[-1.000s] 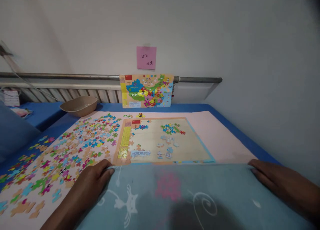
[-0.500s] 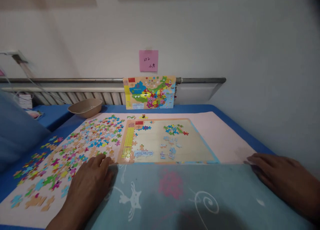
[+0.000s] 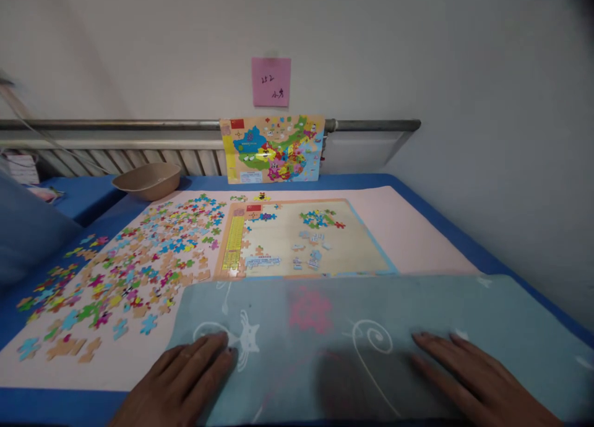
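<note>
My left hand (image 3: 185, 377) lies flat, fingers apart, on the near left edge of a light blue cloth (image 3: 352, 328) with white cat and swirl prints. On the same cloth, at the near right, my right hand (image 3: 468, 377) rests palm down with fingers spread. Neither hand holds anything. Beyond the cloth lies a puzzle board (image 3: 301, 241) with a few pieces fitted in. Several loose coloured puzzle pieces (image 3: 139, 260) are scattered on the pink mat (image 3: 417, 235) to the left of the board.
A coloured map picture (image 3: 271, 148) leans against the wall rail, under a pink note (image 3: 271, 81). A tan bowl (image 3: 146, 179) sits at the back left on the blue surface (image 3: 464, 244). A blue cushion (image 3: 23, 229) lies at the far left. The wall is close on the right.
Both hands have drawn back toward me, from the cloth's far edge to its near part. The left hand let go of the cloth's corner and lies flat.
</note>
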Tool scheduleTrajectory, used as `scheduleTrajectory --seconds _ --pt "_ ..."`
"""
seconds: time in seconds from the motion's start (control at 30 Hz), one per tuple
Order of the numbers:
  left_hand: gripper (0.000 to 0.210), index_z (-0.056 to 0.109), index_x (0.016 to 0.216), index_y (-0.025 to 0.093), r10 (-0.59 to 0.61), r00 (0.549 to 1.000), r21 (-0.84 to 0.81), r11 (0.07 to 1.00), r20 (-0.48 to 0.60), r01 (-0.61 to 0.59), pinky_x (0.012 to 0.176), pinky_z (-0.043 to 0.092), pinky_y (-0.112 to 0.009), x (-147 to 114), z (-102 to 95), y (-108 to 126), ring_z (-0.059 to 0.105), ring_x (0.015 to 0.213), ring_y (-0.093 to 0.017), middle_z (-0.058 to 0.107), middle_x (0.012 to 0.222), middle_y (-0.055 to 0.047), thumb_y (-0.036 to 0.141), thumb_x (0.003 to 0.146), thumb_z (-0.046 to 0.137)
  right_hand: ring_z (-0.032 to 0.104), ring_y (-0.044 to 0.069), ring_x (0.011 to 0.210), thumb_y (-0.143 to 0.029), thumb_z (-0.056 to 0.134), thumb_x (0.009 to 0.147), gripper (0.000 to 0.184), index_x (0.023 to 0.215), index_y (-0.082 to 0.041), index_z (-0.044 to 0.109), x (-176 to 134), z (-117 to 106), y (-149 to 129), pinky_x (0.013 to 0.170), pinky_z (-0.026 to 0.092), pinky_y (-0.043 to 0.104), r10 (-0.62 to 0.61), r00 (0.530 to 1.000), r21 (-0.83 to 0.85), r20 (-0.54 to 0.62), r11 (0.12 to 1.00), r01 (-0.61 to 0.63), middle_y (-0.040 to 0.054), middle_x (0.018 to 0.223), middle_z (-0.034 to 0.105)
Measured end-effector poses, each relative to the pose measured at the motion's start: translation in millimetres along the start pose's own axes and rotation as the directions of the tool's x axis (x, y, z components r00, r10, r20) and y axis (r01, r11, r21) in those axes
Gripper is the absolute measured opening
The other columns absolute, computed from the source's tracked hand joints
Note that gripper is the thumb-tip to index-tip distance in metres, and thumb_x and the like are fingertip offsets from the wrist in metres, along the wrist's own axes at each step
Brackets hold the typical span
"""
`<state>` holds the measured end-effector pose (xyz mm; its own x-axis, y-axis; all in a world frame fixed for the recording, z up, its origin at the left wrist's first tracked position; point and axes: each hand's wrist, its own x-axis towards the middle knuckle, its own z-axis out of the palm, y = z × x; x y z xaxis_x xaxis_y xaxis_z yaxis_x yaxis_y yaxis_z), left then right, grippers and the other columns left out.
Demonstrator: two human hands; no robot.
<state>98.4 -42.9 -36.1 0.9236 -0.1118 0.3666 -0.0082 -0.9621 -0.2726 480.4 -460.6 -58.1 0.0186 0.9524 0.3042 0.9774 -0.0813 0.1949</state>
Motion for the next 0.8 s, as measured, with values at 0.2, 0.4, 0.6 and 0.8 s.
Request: scheduleTrajectory --seconds 0.2,0.4,0.6,0.8 --pt "0.043 0.061 0.152 0.031 0.102 0.993 0.061 0.993 -0.064 -0.099 0.125 0.030 -0.044 57.2 -19.2 27.2 0.055 0.144 -0.026 0.065 0.155 -0.002 0.034 0.113 0.042 0.020 0.040 0.163 -0.065 0.075 0.085 0.105 0.165 -0.010 0.036 74.6 -32.3 -26.9 0.134 0.006 0.057 -0.144 0.988 -0.030 0.054 0.989 0.146 0.0163 0.175 0.031" --pt "0.066 0.065 0.147 0.023 0.032 0.999 0.030 0.999 -0.015 -0.031 0.105 0.046 -0.045 89.7 -7.7 39.0 0.065 0.134 -0.030 0.069 0.149 -0.011 0.070 0.101 0.056 0.063 0.054 0.130 -0.041 0.089 0.075 0.093 0.155 -0.016 0.047 110.5 -22.6 -38.6 0.084 0.062 0.078 -0.057 0.993 0.001 0.103 0.998 0.057 0.0224 0.158 0.054" --pt "0.068 0.057 0.156 0.025 -0.031 1.000 0.023 0.999 -0.006 0.031 0.115 0.038 -0.051 90.5 -5.4 38.9 0.058 0.145 -0.031 0.059 0.159 -0.013 0.067 0.103 0.054 0.050 0.054 0.145 -0.029 0.088 0.078 0.089 0.157 -0.020 0.049 124.6 -16.7 -45.3 0.102 0.052 0.085 0.025 0.984 0.133 0.174 0.990 -0.048 0.0222 0.166 0.042" --pt "0.078 0.049 0.162 0.022 -0.026 1.000 0.015 1.000 -0.004 0.026 0.111 0.044 -0.050 88.5 11.5 34.1 0.059 0.144 -0.033 0.056 0.161 -0.016 0.069 0.100 0.056 0.028 0.049 0.159 -0.054 0.075 0.096 0.087 0.167 -0.024 0.036 132.2 -6.4 -44.1 0.116 0.031 0.090 0.040 0.931 0.310 0.364 0.937 -0.161 0.0144 0.174 0.027"
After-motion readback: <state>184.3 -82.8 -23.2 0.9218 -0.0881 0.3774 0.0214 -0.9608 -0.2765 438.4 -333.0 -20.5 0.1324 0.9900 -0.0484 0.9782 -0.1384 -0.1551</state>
